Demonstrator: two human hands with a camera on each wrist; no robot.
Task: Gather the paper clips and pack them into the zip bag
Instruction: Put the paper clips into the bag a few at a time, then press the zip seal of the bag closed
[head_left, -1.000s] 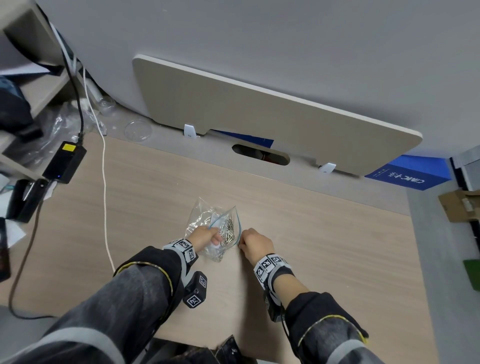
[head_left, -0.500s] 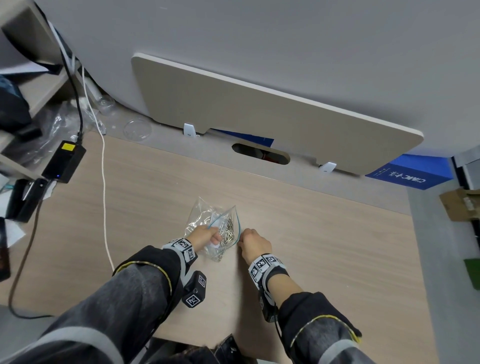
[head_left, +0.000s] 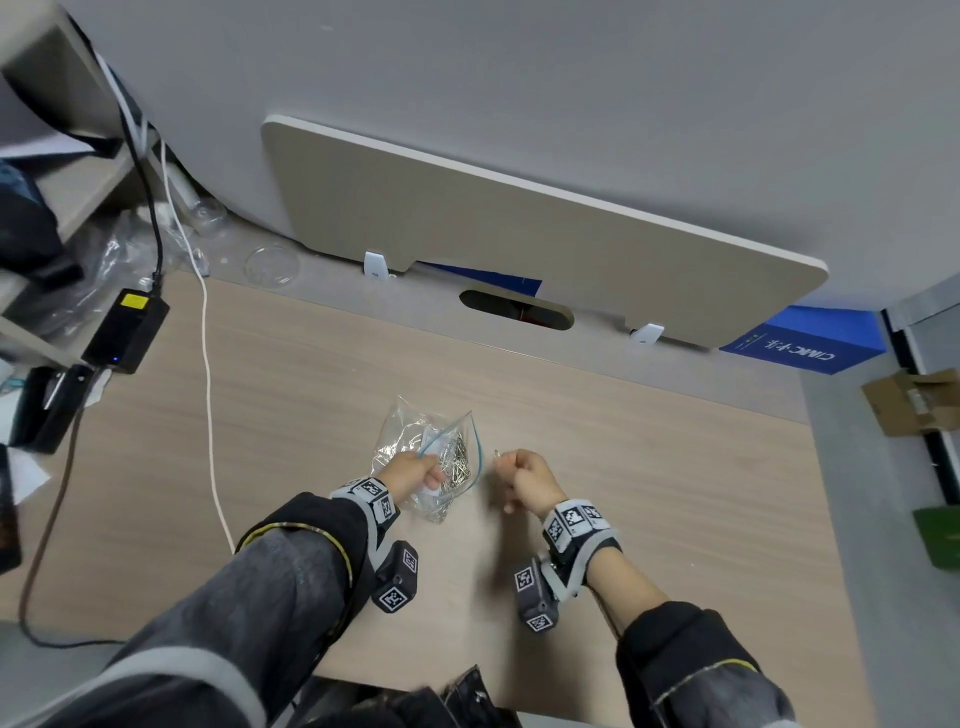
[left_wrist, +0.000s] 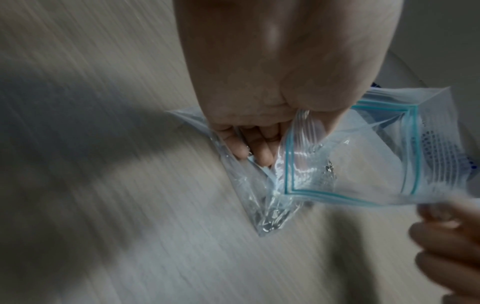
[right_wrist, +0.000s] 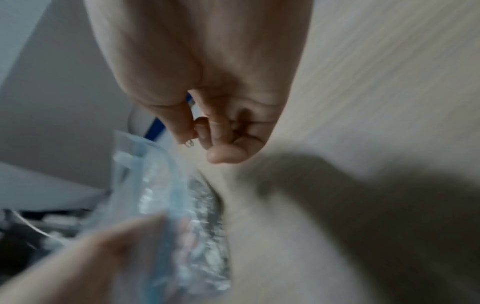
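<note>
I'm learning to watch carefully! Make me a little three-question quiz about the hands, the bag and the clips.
1. True or false: the left hand grips the zip bag at its open mouth.
2. What does the right hand pinch? A) a paper clip B) the white cable C) the bag's blue zip line
3. Fill the gap: the zip bag rests on the wooden ____.

Key
1. True. In the left wrist view the fingers curl round the bag's edge, and the blue zip line gapes open.
2. A. A small paper clip shows at the fingertips, just outside the bag.
3. Table. Many clips already lie inside the bag.
</note>
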